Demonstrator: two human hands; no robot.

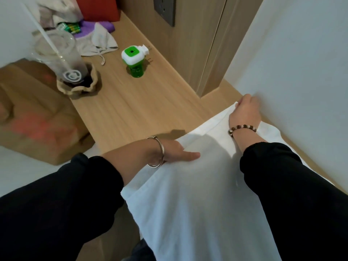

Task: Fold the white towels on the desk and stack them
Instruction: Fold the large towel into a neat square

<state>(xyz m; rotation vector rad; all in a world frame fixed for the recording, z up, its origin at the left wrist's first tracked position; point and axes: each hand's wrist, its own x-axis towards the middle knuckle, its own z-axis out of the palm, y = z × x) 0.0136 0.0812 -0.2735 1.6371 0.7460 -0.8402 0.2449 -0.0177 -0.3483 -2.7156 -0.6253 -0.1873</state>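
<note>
A large white towel [192, 185] lies spread over the near right part of the wooden desk [131, 106] and hangs off its front edge toward me. My right hand [245, 110] pinches the towel's far corner close to the white wall. My left hand [177, 152], with a metal bangle on the wrist, holds the towel's left edge; the thumb lies on top and the fingers are hidden under the cloth. Both arms wear black sleeves. Only one towel shows clearly.
A green and white plug-in device [135, 61] stands mid-desk. A clear plastic cup with a straw [62, 57] sits in a paper bag at the left edge. Crumpled cloth [99, 42], a purple item and a red object lie at the back. A brown box [33, 113] stands on the floor.
</note>
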